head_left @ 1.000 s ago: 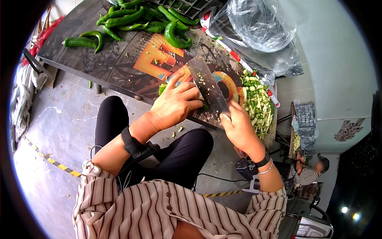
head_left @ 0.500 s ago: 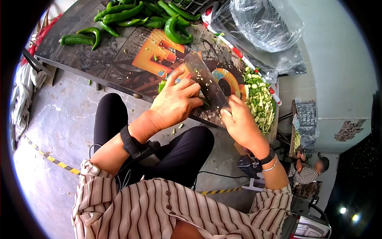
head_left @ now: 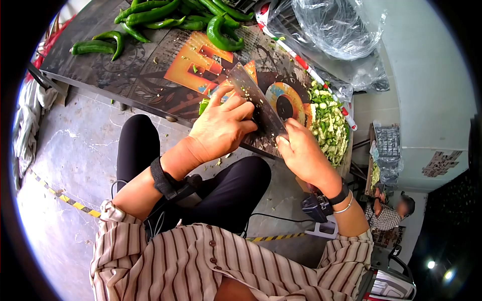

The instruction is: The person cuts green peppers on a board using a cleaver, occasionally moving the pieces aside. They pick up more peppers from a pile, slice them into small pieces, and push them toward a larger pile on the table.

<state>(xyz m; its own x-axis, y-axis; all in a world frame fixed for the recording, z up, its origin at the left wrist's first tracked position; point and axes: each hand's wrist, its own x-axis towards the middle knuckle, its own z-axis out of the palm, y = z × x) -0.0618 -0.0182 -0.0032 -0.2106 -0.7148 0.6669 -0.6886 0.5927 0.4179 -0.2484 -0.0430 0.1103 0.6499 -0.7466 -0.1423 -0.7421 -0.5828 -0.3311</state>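
Observation:
My right hand (head_left: 305,156) is closed round the handle of a cleaver (head_left: 257,103), whose broad blade is speckled with green bits. Beside the blade, my left hand (head_left: 223,124) has its fingers bent and pressing down on a green chili pepper (head_left: 203,106). Only one end of this pepper shows past the fingers; the rest is hidden. Both hands are over the near edge of a dark printed table (head_left: 120,75). To the right of the cleaver lies a heap of chopped green peppers (head_left: 329,128).
Whole green peppers (head_left: 155,17) lie piled at the far side, with a curved one (head_left: 221,35) nearer. Clear plastic bags (head_left: 336,30) and a red-and-white strip (head_left: 301,60) border the table's right. Another person (head_left: 386,213) sits farther off at right.
The blade's far end has swung slightly left, and the right hand has shifted a little left with it. The left hand stays on the pepper. The view has moved slightly.

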